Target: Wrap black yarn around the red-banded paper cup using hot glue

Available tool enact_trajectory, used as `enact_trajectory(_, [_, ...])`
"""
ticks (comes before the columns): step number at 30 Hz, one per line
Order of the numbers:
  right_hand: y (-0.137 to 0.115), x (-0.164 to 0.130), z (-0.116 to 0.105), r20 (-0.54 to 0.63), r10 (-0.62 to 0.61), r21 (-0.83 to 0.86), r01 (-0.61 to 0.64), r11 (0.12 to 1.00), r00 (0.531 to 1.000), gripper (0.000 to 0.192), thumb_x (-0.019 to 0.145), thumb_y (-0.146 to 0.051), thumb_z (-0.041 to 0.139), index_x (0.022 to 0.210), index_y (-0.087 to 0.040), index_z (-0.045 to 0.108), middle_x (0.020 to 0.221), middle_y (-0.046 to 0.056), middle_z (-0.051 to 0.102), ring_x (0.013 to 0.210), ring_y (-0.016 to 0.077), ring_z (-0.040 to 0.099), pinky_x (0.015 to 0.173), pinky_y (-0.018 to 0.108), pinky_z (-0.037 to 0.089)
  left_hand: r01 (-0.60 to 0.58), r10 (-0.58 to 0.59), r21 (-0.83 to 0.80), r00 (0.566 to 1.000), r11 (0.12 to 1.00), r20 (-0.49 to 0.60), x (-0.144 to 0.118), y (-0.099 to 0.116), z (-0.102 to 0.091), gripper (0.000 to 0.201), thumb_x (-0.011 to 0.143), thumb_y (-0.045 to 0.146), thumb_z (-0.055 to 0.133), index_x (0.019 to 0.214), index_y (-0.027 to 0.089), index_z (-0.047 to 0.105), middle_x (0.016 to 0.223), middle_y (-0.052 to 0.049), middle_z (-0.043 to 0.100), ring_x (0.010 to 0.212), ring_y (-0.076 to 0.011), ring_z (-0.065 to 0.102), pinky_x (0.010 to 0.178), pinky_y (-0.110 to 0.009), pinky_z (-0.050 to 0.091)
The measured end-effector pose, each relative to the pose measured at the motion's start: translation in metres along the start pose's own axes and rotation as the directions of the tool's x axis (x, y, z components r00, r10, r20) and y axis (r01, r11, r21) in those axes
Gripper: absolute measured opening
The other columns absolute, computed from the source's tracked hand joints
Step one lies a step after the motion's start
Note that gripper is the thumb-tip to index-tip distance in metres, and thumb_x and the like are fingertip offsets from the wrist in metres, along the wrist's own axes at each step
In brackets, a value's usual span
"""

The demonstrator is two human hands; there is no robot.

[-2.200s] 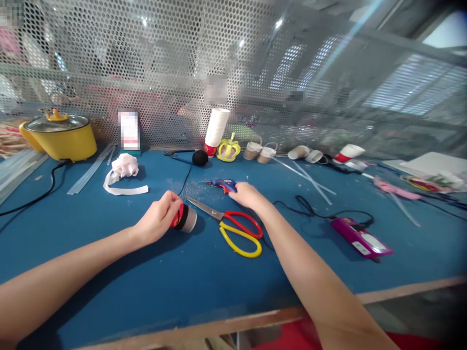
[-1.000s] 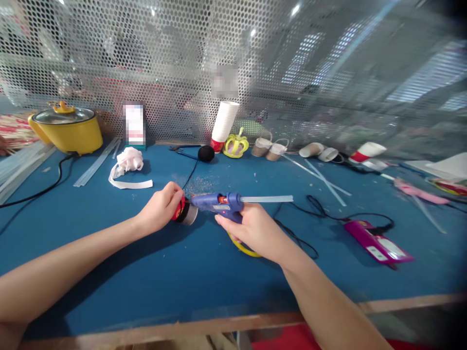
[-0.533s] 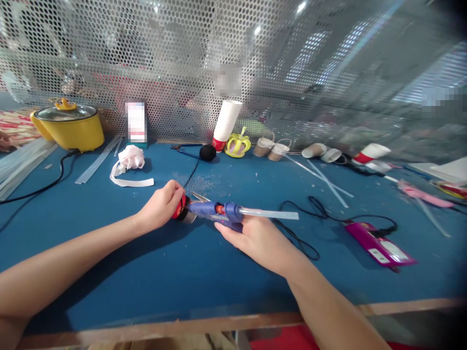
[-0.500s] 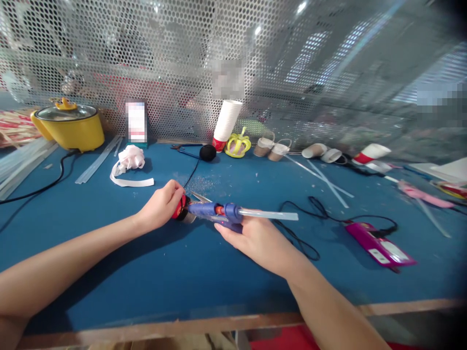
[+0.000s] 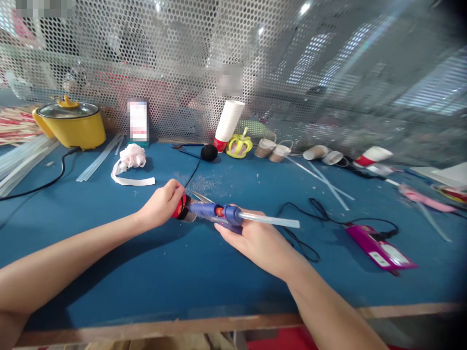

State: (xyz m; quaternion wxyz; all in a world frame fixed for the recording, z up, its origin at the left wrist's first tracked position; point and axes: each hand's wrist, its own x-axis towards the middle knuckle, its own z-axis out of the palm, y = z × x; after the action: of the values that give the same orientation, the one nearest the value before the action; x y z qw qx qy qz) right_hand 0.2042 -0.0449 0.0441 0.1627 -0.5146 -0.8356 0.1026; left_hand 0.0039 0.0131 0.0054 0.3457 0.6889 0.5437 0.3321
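My left hand (image 5: 163, 203) is closed, fingers pinched on a small red-and-black piece (image 5: 180, 208) whose full shape my fingers and the tool hide. My right hand (image 5: 257, 239) is wrapped round a blue hot glue gun (image 5: 213, 212). The gun points left, its nozzle end close against the red-and-black piece; whether they touch I cannot tell. A clear glue stick (image 5: 272, 219) juts from the gun's back toward the right. Just behind the gun, pointed metal blades (image 5: 203, 197) lie on the table, their other end hidden.
A yellow electric pot (image 5: 78, 127), glue sticks (image 5: 95, 160) and a white ribbon (image 5: 132, 158) are on the left. Along the perforated screen stand stacked paper cups (image 5: 229, 121), a yellow crown-like piece (image 5: 239, 145) and small baskets (image 5: 280, 152). A black cable leads to a purple power strip (image 5: 381, 248).
Both hands keep nearly the same pose and hold. The back end of the glue stick sits slightly lower, and the whole view has shifted a little.
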Motion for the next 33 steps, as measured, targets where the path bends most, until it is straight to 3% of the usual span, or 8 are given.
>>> enact_trajectory(24, [0.0,0.001,-0.001,0.018,0.021,0.03,-0.021,0.999,1.0,0.017,0.082,-0.03,0.047,0.078,-0.019,0.058,0.078,0.005,0.066,0.068,0.0183,0.06,0.064,0.028,0.045,-0.012,0.012,-0.017,1.0,1.0,0.001,-0.001,-0.002,0.001,0.02,0.086,0.034,0.034,0.074,0.02,0.043,0.064,0.0,0.054,0.06,-0.014,0.049,0.059,-0.026,0.037])
enact_trajectory(29, [0.007,0.004,-0.002,0.021,0.119,0.075,-0.12,0.99,0.993,0.02,0.081,-0.034,0.048,0.075,-0.019,0.059,0.071,0.003,0.066,0.063,0.0182,0.059,0.061,0.029,0.044,-0.09,0.09,0.002,0.994,0.996,0.054,-0.004,-0.001,0.0,0.021,0.087,0.033,0.03,0.076,0.02,0.043,0.065,0.001,0.054,0.059,-0.0128,0.049,0.058,-0.025,0.038])
enact_trajectory(33, [0.008,0.007,-0.003,0.019,0.122,0.126,-0.123,0.984,0.992,0.019,0.08,-0.033,0.049,0.074,-0.018,0.058,0.066,0.002,0.064,0.06,0.0171,0.057,0.059,0.028,0.044,-0.139,0.136,0.03,0.988,0.99,0.066,-0.005,-0.003,-0.001,0.02,0.088,0.032,0.03,0.079,0.02,0.043,0.065,0.0,0.054,0.057,-0.0125,0.05,0.056,-0.024,0.039])
